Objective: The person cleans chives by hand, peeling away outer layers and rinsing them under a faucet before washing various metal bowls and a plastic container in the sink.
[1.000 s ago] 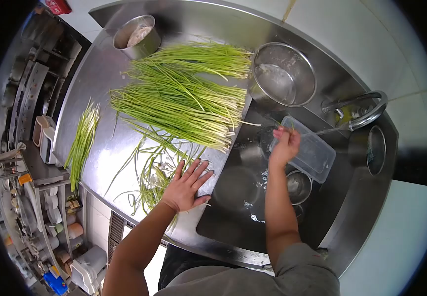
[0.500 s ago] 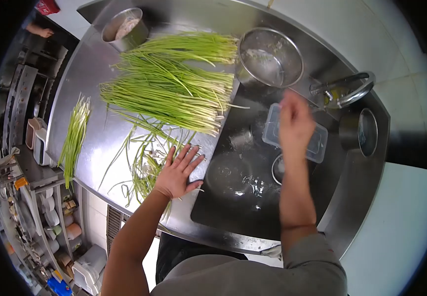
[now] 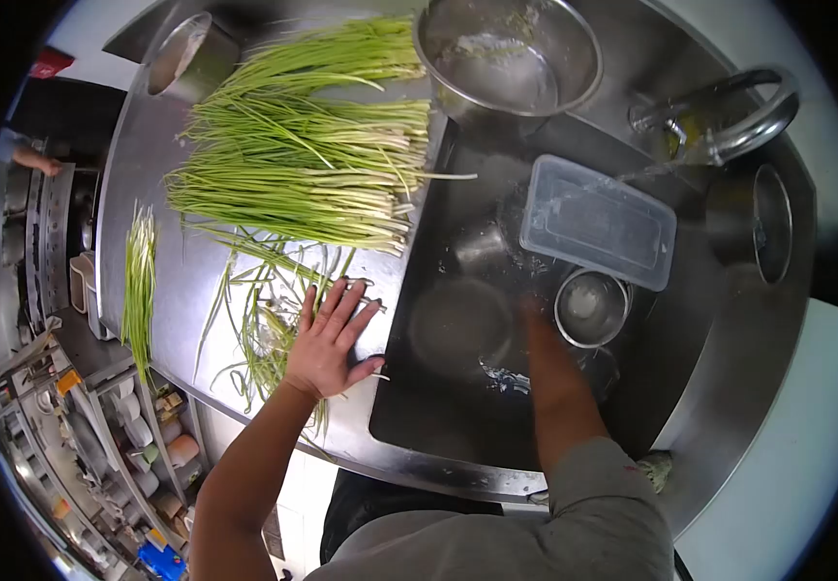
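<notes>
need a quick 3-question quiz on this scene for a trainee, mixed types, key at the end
1. Multiple choice: where is the clear plastic container?
A) inside the large steel pot
B) in the sink
C) on top of the big green pile
2. True or false: the left hand has its fingers spread.
3. Fill in: as seen in the picture, the small bunch of stalks lies to the ____ of the big pile of stalks.

Key: 1 B; 2 true; 3 left
</notes>
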